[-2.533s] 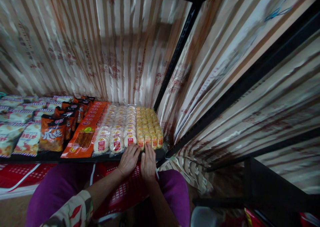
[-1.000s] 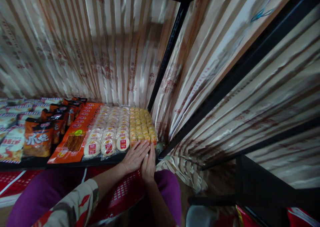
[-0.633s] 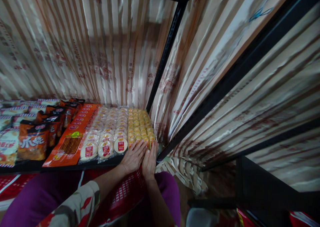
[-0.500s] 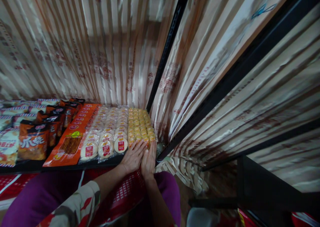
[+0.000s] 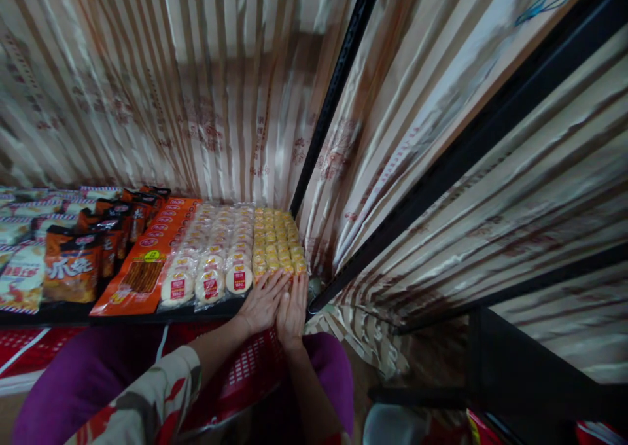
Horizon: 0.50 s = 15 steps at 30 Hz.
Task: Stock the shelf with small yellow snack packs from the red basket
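Note:
Rows of small yellow-wrapped snacks [image 5: 277, 239] lie packed together at the right end of the black shelf [image 5: 196, 315]. My left hand [image 5: 265, 303] rests with fingers stretched out against the front edge of these rows. Close beside it, my right hand [image 5: 293, 311] lies flat, its fingers also extended over the front of the yellow packs. The two hands touch or nearly touch, and their palms are hidden. Just left of them are rows of round white wrapped biscuits [image 5: 239, 279] with red labels.
Orange snack-stick packs [image 5: 142, 278] and orange-black snack bags [image 5: 73, 271] stand farther left. A black metal post [image 5: 333, 98] rises behind the shelf corner, with striped curtain [image 5: 220, 105] around it. Below the shelf, a red basket [image 5: 245, 373] sits between my knees.
The camera view has shifted slightly, so the shelf goods sit a little farther right in the picture. Both hands stay at the front of the yellow packs with little visible change.

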### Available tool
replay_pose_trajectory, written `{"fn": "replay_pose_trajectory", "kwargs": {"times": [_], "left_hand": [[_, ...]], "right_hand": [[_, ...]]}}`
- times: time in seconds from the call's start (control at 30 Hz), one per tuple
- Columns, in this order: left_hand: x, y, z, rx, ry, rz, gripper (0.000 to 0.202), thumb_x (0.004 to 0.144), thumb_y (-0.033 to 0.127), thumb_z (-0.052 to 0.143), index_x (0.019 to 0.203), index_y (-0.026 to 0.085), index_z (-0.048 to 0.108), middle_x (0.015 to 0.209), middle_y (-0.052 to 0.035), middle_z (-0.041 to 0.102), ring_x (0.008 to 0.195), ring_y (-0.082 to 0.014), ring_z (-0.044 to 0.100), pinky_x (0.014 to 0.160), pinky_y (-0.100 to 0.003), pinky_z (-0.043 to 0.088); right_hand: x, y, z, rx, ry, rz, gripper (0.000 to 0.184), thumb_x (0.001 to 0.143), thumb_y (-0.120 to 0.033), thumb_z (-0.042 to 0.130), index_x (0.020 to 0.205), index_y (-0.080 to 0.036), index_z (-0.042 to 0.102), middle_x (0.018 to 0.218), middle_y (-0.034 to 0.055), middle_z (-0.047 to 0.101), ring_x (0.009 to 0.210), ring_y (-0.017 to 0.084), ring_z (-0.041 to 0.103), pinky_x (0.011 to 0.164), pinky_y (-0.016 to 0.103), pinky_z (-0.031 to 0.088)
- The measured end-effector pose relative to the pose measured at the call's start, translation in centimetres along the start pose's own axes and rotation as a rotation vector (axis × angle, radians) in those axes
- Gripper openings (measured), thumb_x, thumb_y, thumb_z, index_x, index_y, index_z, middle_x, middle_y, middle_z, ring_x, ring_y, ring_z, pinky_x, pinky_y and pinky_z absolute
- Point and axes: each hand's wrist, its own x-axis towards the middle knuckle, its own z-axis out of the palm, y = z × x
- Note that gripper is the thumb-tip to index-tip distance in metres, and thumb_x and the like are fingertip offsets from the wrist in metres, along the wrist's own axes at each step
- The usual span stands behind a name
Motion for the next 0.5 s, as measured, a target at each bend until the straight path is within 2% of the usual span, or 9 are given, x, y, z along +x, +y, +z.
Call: {"fn": "replay_pose_trajectory", "kwargs": {"times": [0.3, 0.5], "left_hand": [[0.11, 0.09, -0.21, -0.005, -0.007, -0.011, 0.046, 0.092, 0.029, 0.03, 0.136, 0.015, 0.035, 0.149, -0.0051, 0.023, 0.138, -0.0234, 0.012, 0.112, -0.045, 0.006], [0.23, 0.1, -0.35, -0.008, -0.043, -0.004, 0.048, 0.092, 0.031, 0.031, 0.137, 0.014, 0.035, 0.149, -0.0073, 0.022, 0.138, -0.0248, 0.013, 0.111, -0.047, 0.006]], "right_hand": [[0.02, 0.12, -0.03, -0.019, -0.039, -0.03, 0.053, 0.093, -0.03, 0.022, 0.137, -0.002, 0.029, 0.144, 0.0189, 0.028, 0.136, 0.022, 0.018, 0.108, 0.05, 0.025], [0.1, -0.04, -0.29, -0.019, -0.056, -0.027, 0.053, 0.093, -0.031, 0.021, 0.138, -0.003, 0.029, 0.145, 0.0193, 0.026, 0.137, 0.023, 0.016, 0.107, 0.05, 0.025]]}}
